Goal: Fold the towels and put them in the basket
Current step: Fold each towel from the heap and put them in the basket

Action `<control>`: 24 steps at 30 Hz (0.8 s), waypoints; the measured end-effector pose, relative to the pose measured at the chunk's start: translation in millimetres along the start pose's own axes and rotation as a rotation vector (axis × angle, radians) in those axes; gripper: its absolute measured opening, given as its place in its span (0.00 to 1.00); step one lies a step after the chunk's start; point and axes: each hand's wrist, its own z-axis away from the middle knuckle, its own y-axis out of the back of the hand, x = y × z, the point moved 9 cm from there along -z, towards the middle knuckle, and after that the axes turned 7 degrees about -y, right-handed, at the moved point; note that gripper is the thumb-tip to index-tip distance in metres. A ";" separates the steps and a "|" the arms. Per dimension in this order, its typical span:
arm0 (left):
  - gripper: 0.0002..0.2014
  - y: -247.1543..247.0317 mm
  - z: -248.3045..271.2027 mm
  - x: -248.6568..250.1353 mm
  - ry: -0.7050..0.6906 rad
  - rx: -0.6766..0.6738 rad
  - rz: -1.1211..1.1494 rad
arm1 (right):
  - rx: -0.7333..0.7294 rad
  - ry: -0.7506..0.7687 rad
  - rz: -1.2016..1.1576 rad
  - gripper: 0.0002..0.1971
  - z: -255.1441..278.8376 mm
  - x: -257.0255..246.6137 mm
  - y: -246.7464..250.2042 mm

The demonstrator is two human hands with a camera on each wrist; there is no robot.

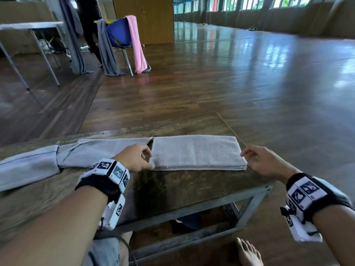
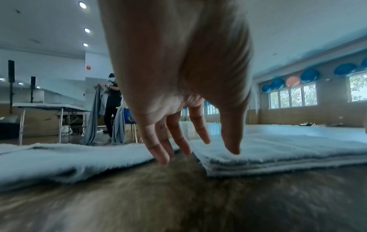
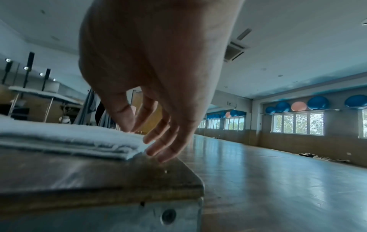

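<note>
Lying between left hand and right hand: folded towel.

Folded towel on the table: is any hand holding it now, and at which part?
Nothing is held. The left hand and right hand hover open at the short ends of the folded towel, fingers relaxed.

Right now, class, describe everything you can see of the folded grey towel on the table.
The folded towel is pale grey terry, a flat rectangle of several stacked layers with even edges, seen in the wrist views. It lies on the worn wooden table near its right end. The left hand sits at its left end, the right hand at its right; neither plainly grips it.
</note>
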 end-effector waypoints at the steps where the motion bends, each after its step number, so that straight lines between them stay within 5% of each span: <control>1: 0.16 -4.1 -2.2 -5.1 0.035 0.001 0.005 | 0.021 -0.040 -0.003 0.10 -1.1 6.3 -1.8; 9: 0.26 -17.3 -18.4 -4.6 0.163 0.048 -0.084 | 0.101 -0.174 -0.013 0.07 -14.2 20.4 -10.9; 15: 0.21 2.6 -20.0 4.3 0.222 0.146 -0.091 | 0.186 -0.128 -0.046 0.06 -9.4 3.5 18.1; 19: 0.11 -0.6 -15.7 9.3 0.240 0.107 -0.146 | 0.083 -0.168 0.094 0.04 -3.9 -0.5 6.8; 22: 0.12 -3.1 -16.1 35.2 0.027 0.190 -0.207 | 0.226 0.000 0.105 0.02 2.5 -26.2 16.4; 24: 0.13 -11.2 -17.9 58.4 -0.153 0.187 -0.182 | 0.172 0.170 0.015 0.04 6.7 -47.3 10.9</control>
